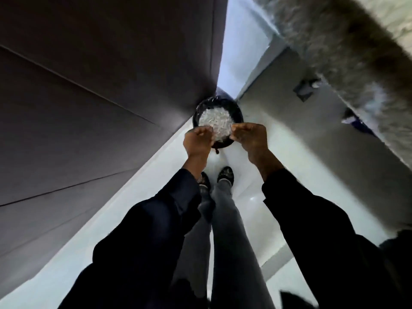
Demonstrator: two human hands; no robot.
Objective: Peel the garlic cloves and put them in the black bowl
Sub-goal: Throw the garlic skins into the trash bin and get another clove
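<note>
Dark brown panelled wall (89, 108) fills the left; pale glossy floor (278, 175) runs below. Person standing, grey trouser legs (225, 230), dark sleeves, dark patterned shoes (225, 173). Round black bowl (201, 108) held out in front, heaped with pale garlic cloves (215, 122). Left hand (197, 142) and right hand (249, 138) curl over its near rim, fingers bent; whether they pinch a clove or grip the rim, cannot tell.

Dark navy sleeves (156, 219), grey trousers (231, 241), dark patterned shoes (225, 173).
</note>
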